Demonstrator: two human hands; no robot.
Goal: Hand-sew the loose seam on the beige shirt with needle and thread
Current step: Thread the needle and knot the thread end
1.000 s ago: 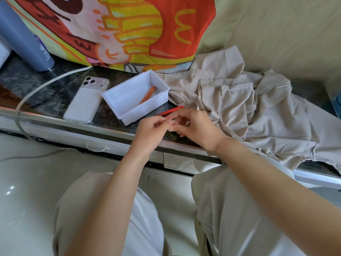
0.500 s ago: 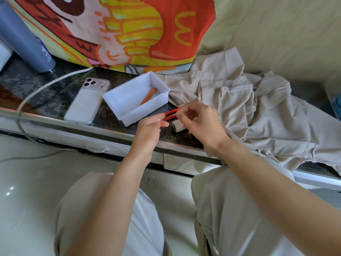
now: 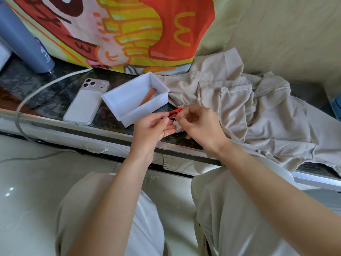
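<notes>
A: While needle [image 3: 164, 130] is pinched upright in L hand [image 3: 153, 133], how's threading best done?
B: Needle to be kept still, eye turned to light; thread end brought in by R hand [image 3: 202, 126], whose fingers [image 3: 185, 115] are pinched tip to tip, prob. on thread, too fine to be confirmed.
A: Shirt [image 3: 239, 100]?
B: Heaped on desk [image 3: 46, 93], just R of hands; seam not yet sewn, it's judged.

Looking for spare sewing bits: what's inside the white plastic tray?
An orange stick-shaped object lies in the white plastic tray near its right wall. The tray's near wall hides the object's lower end and part of the floor.
</notes>
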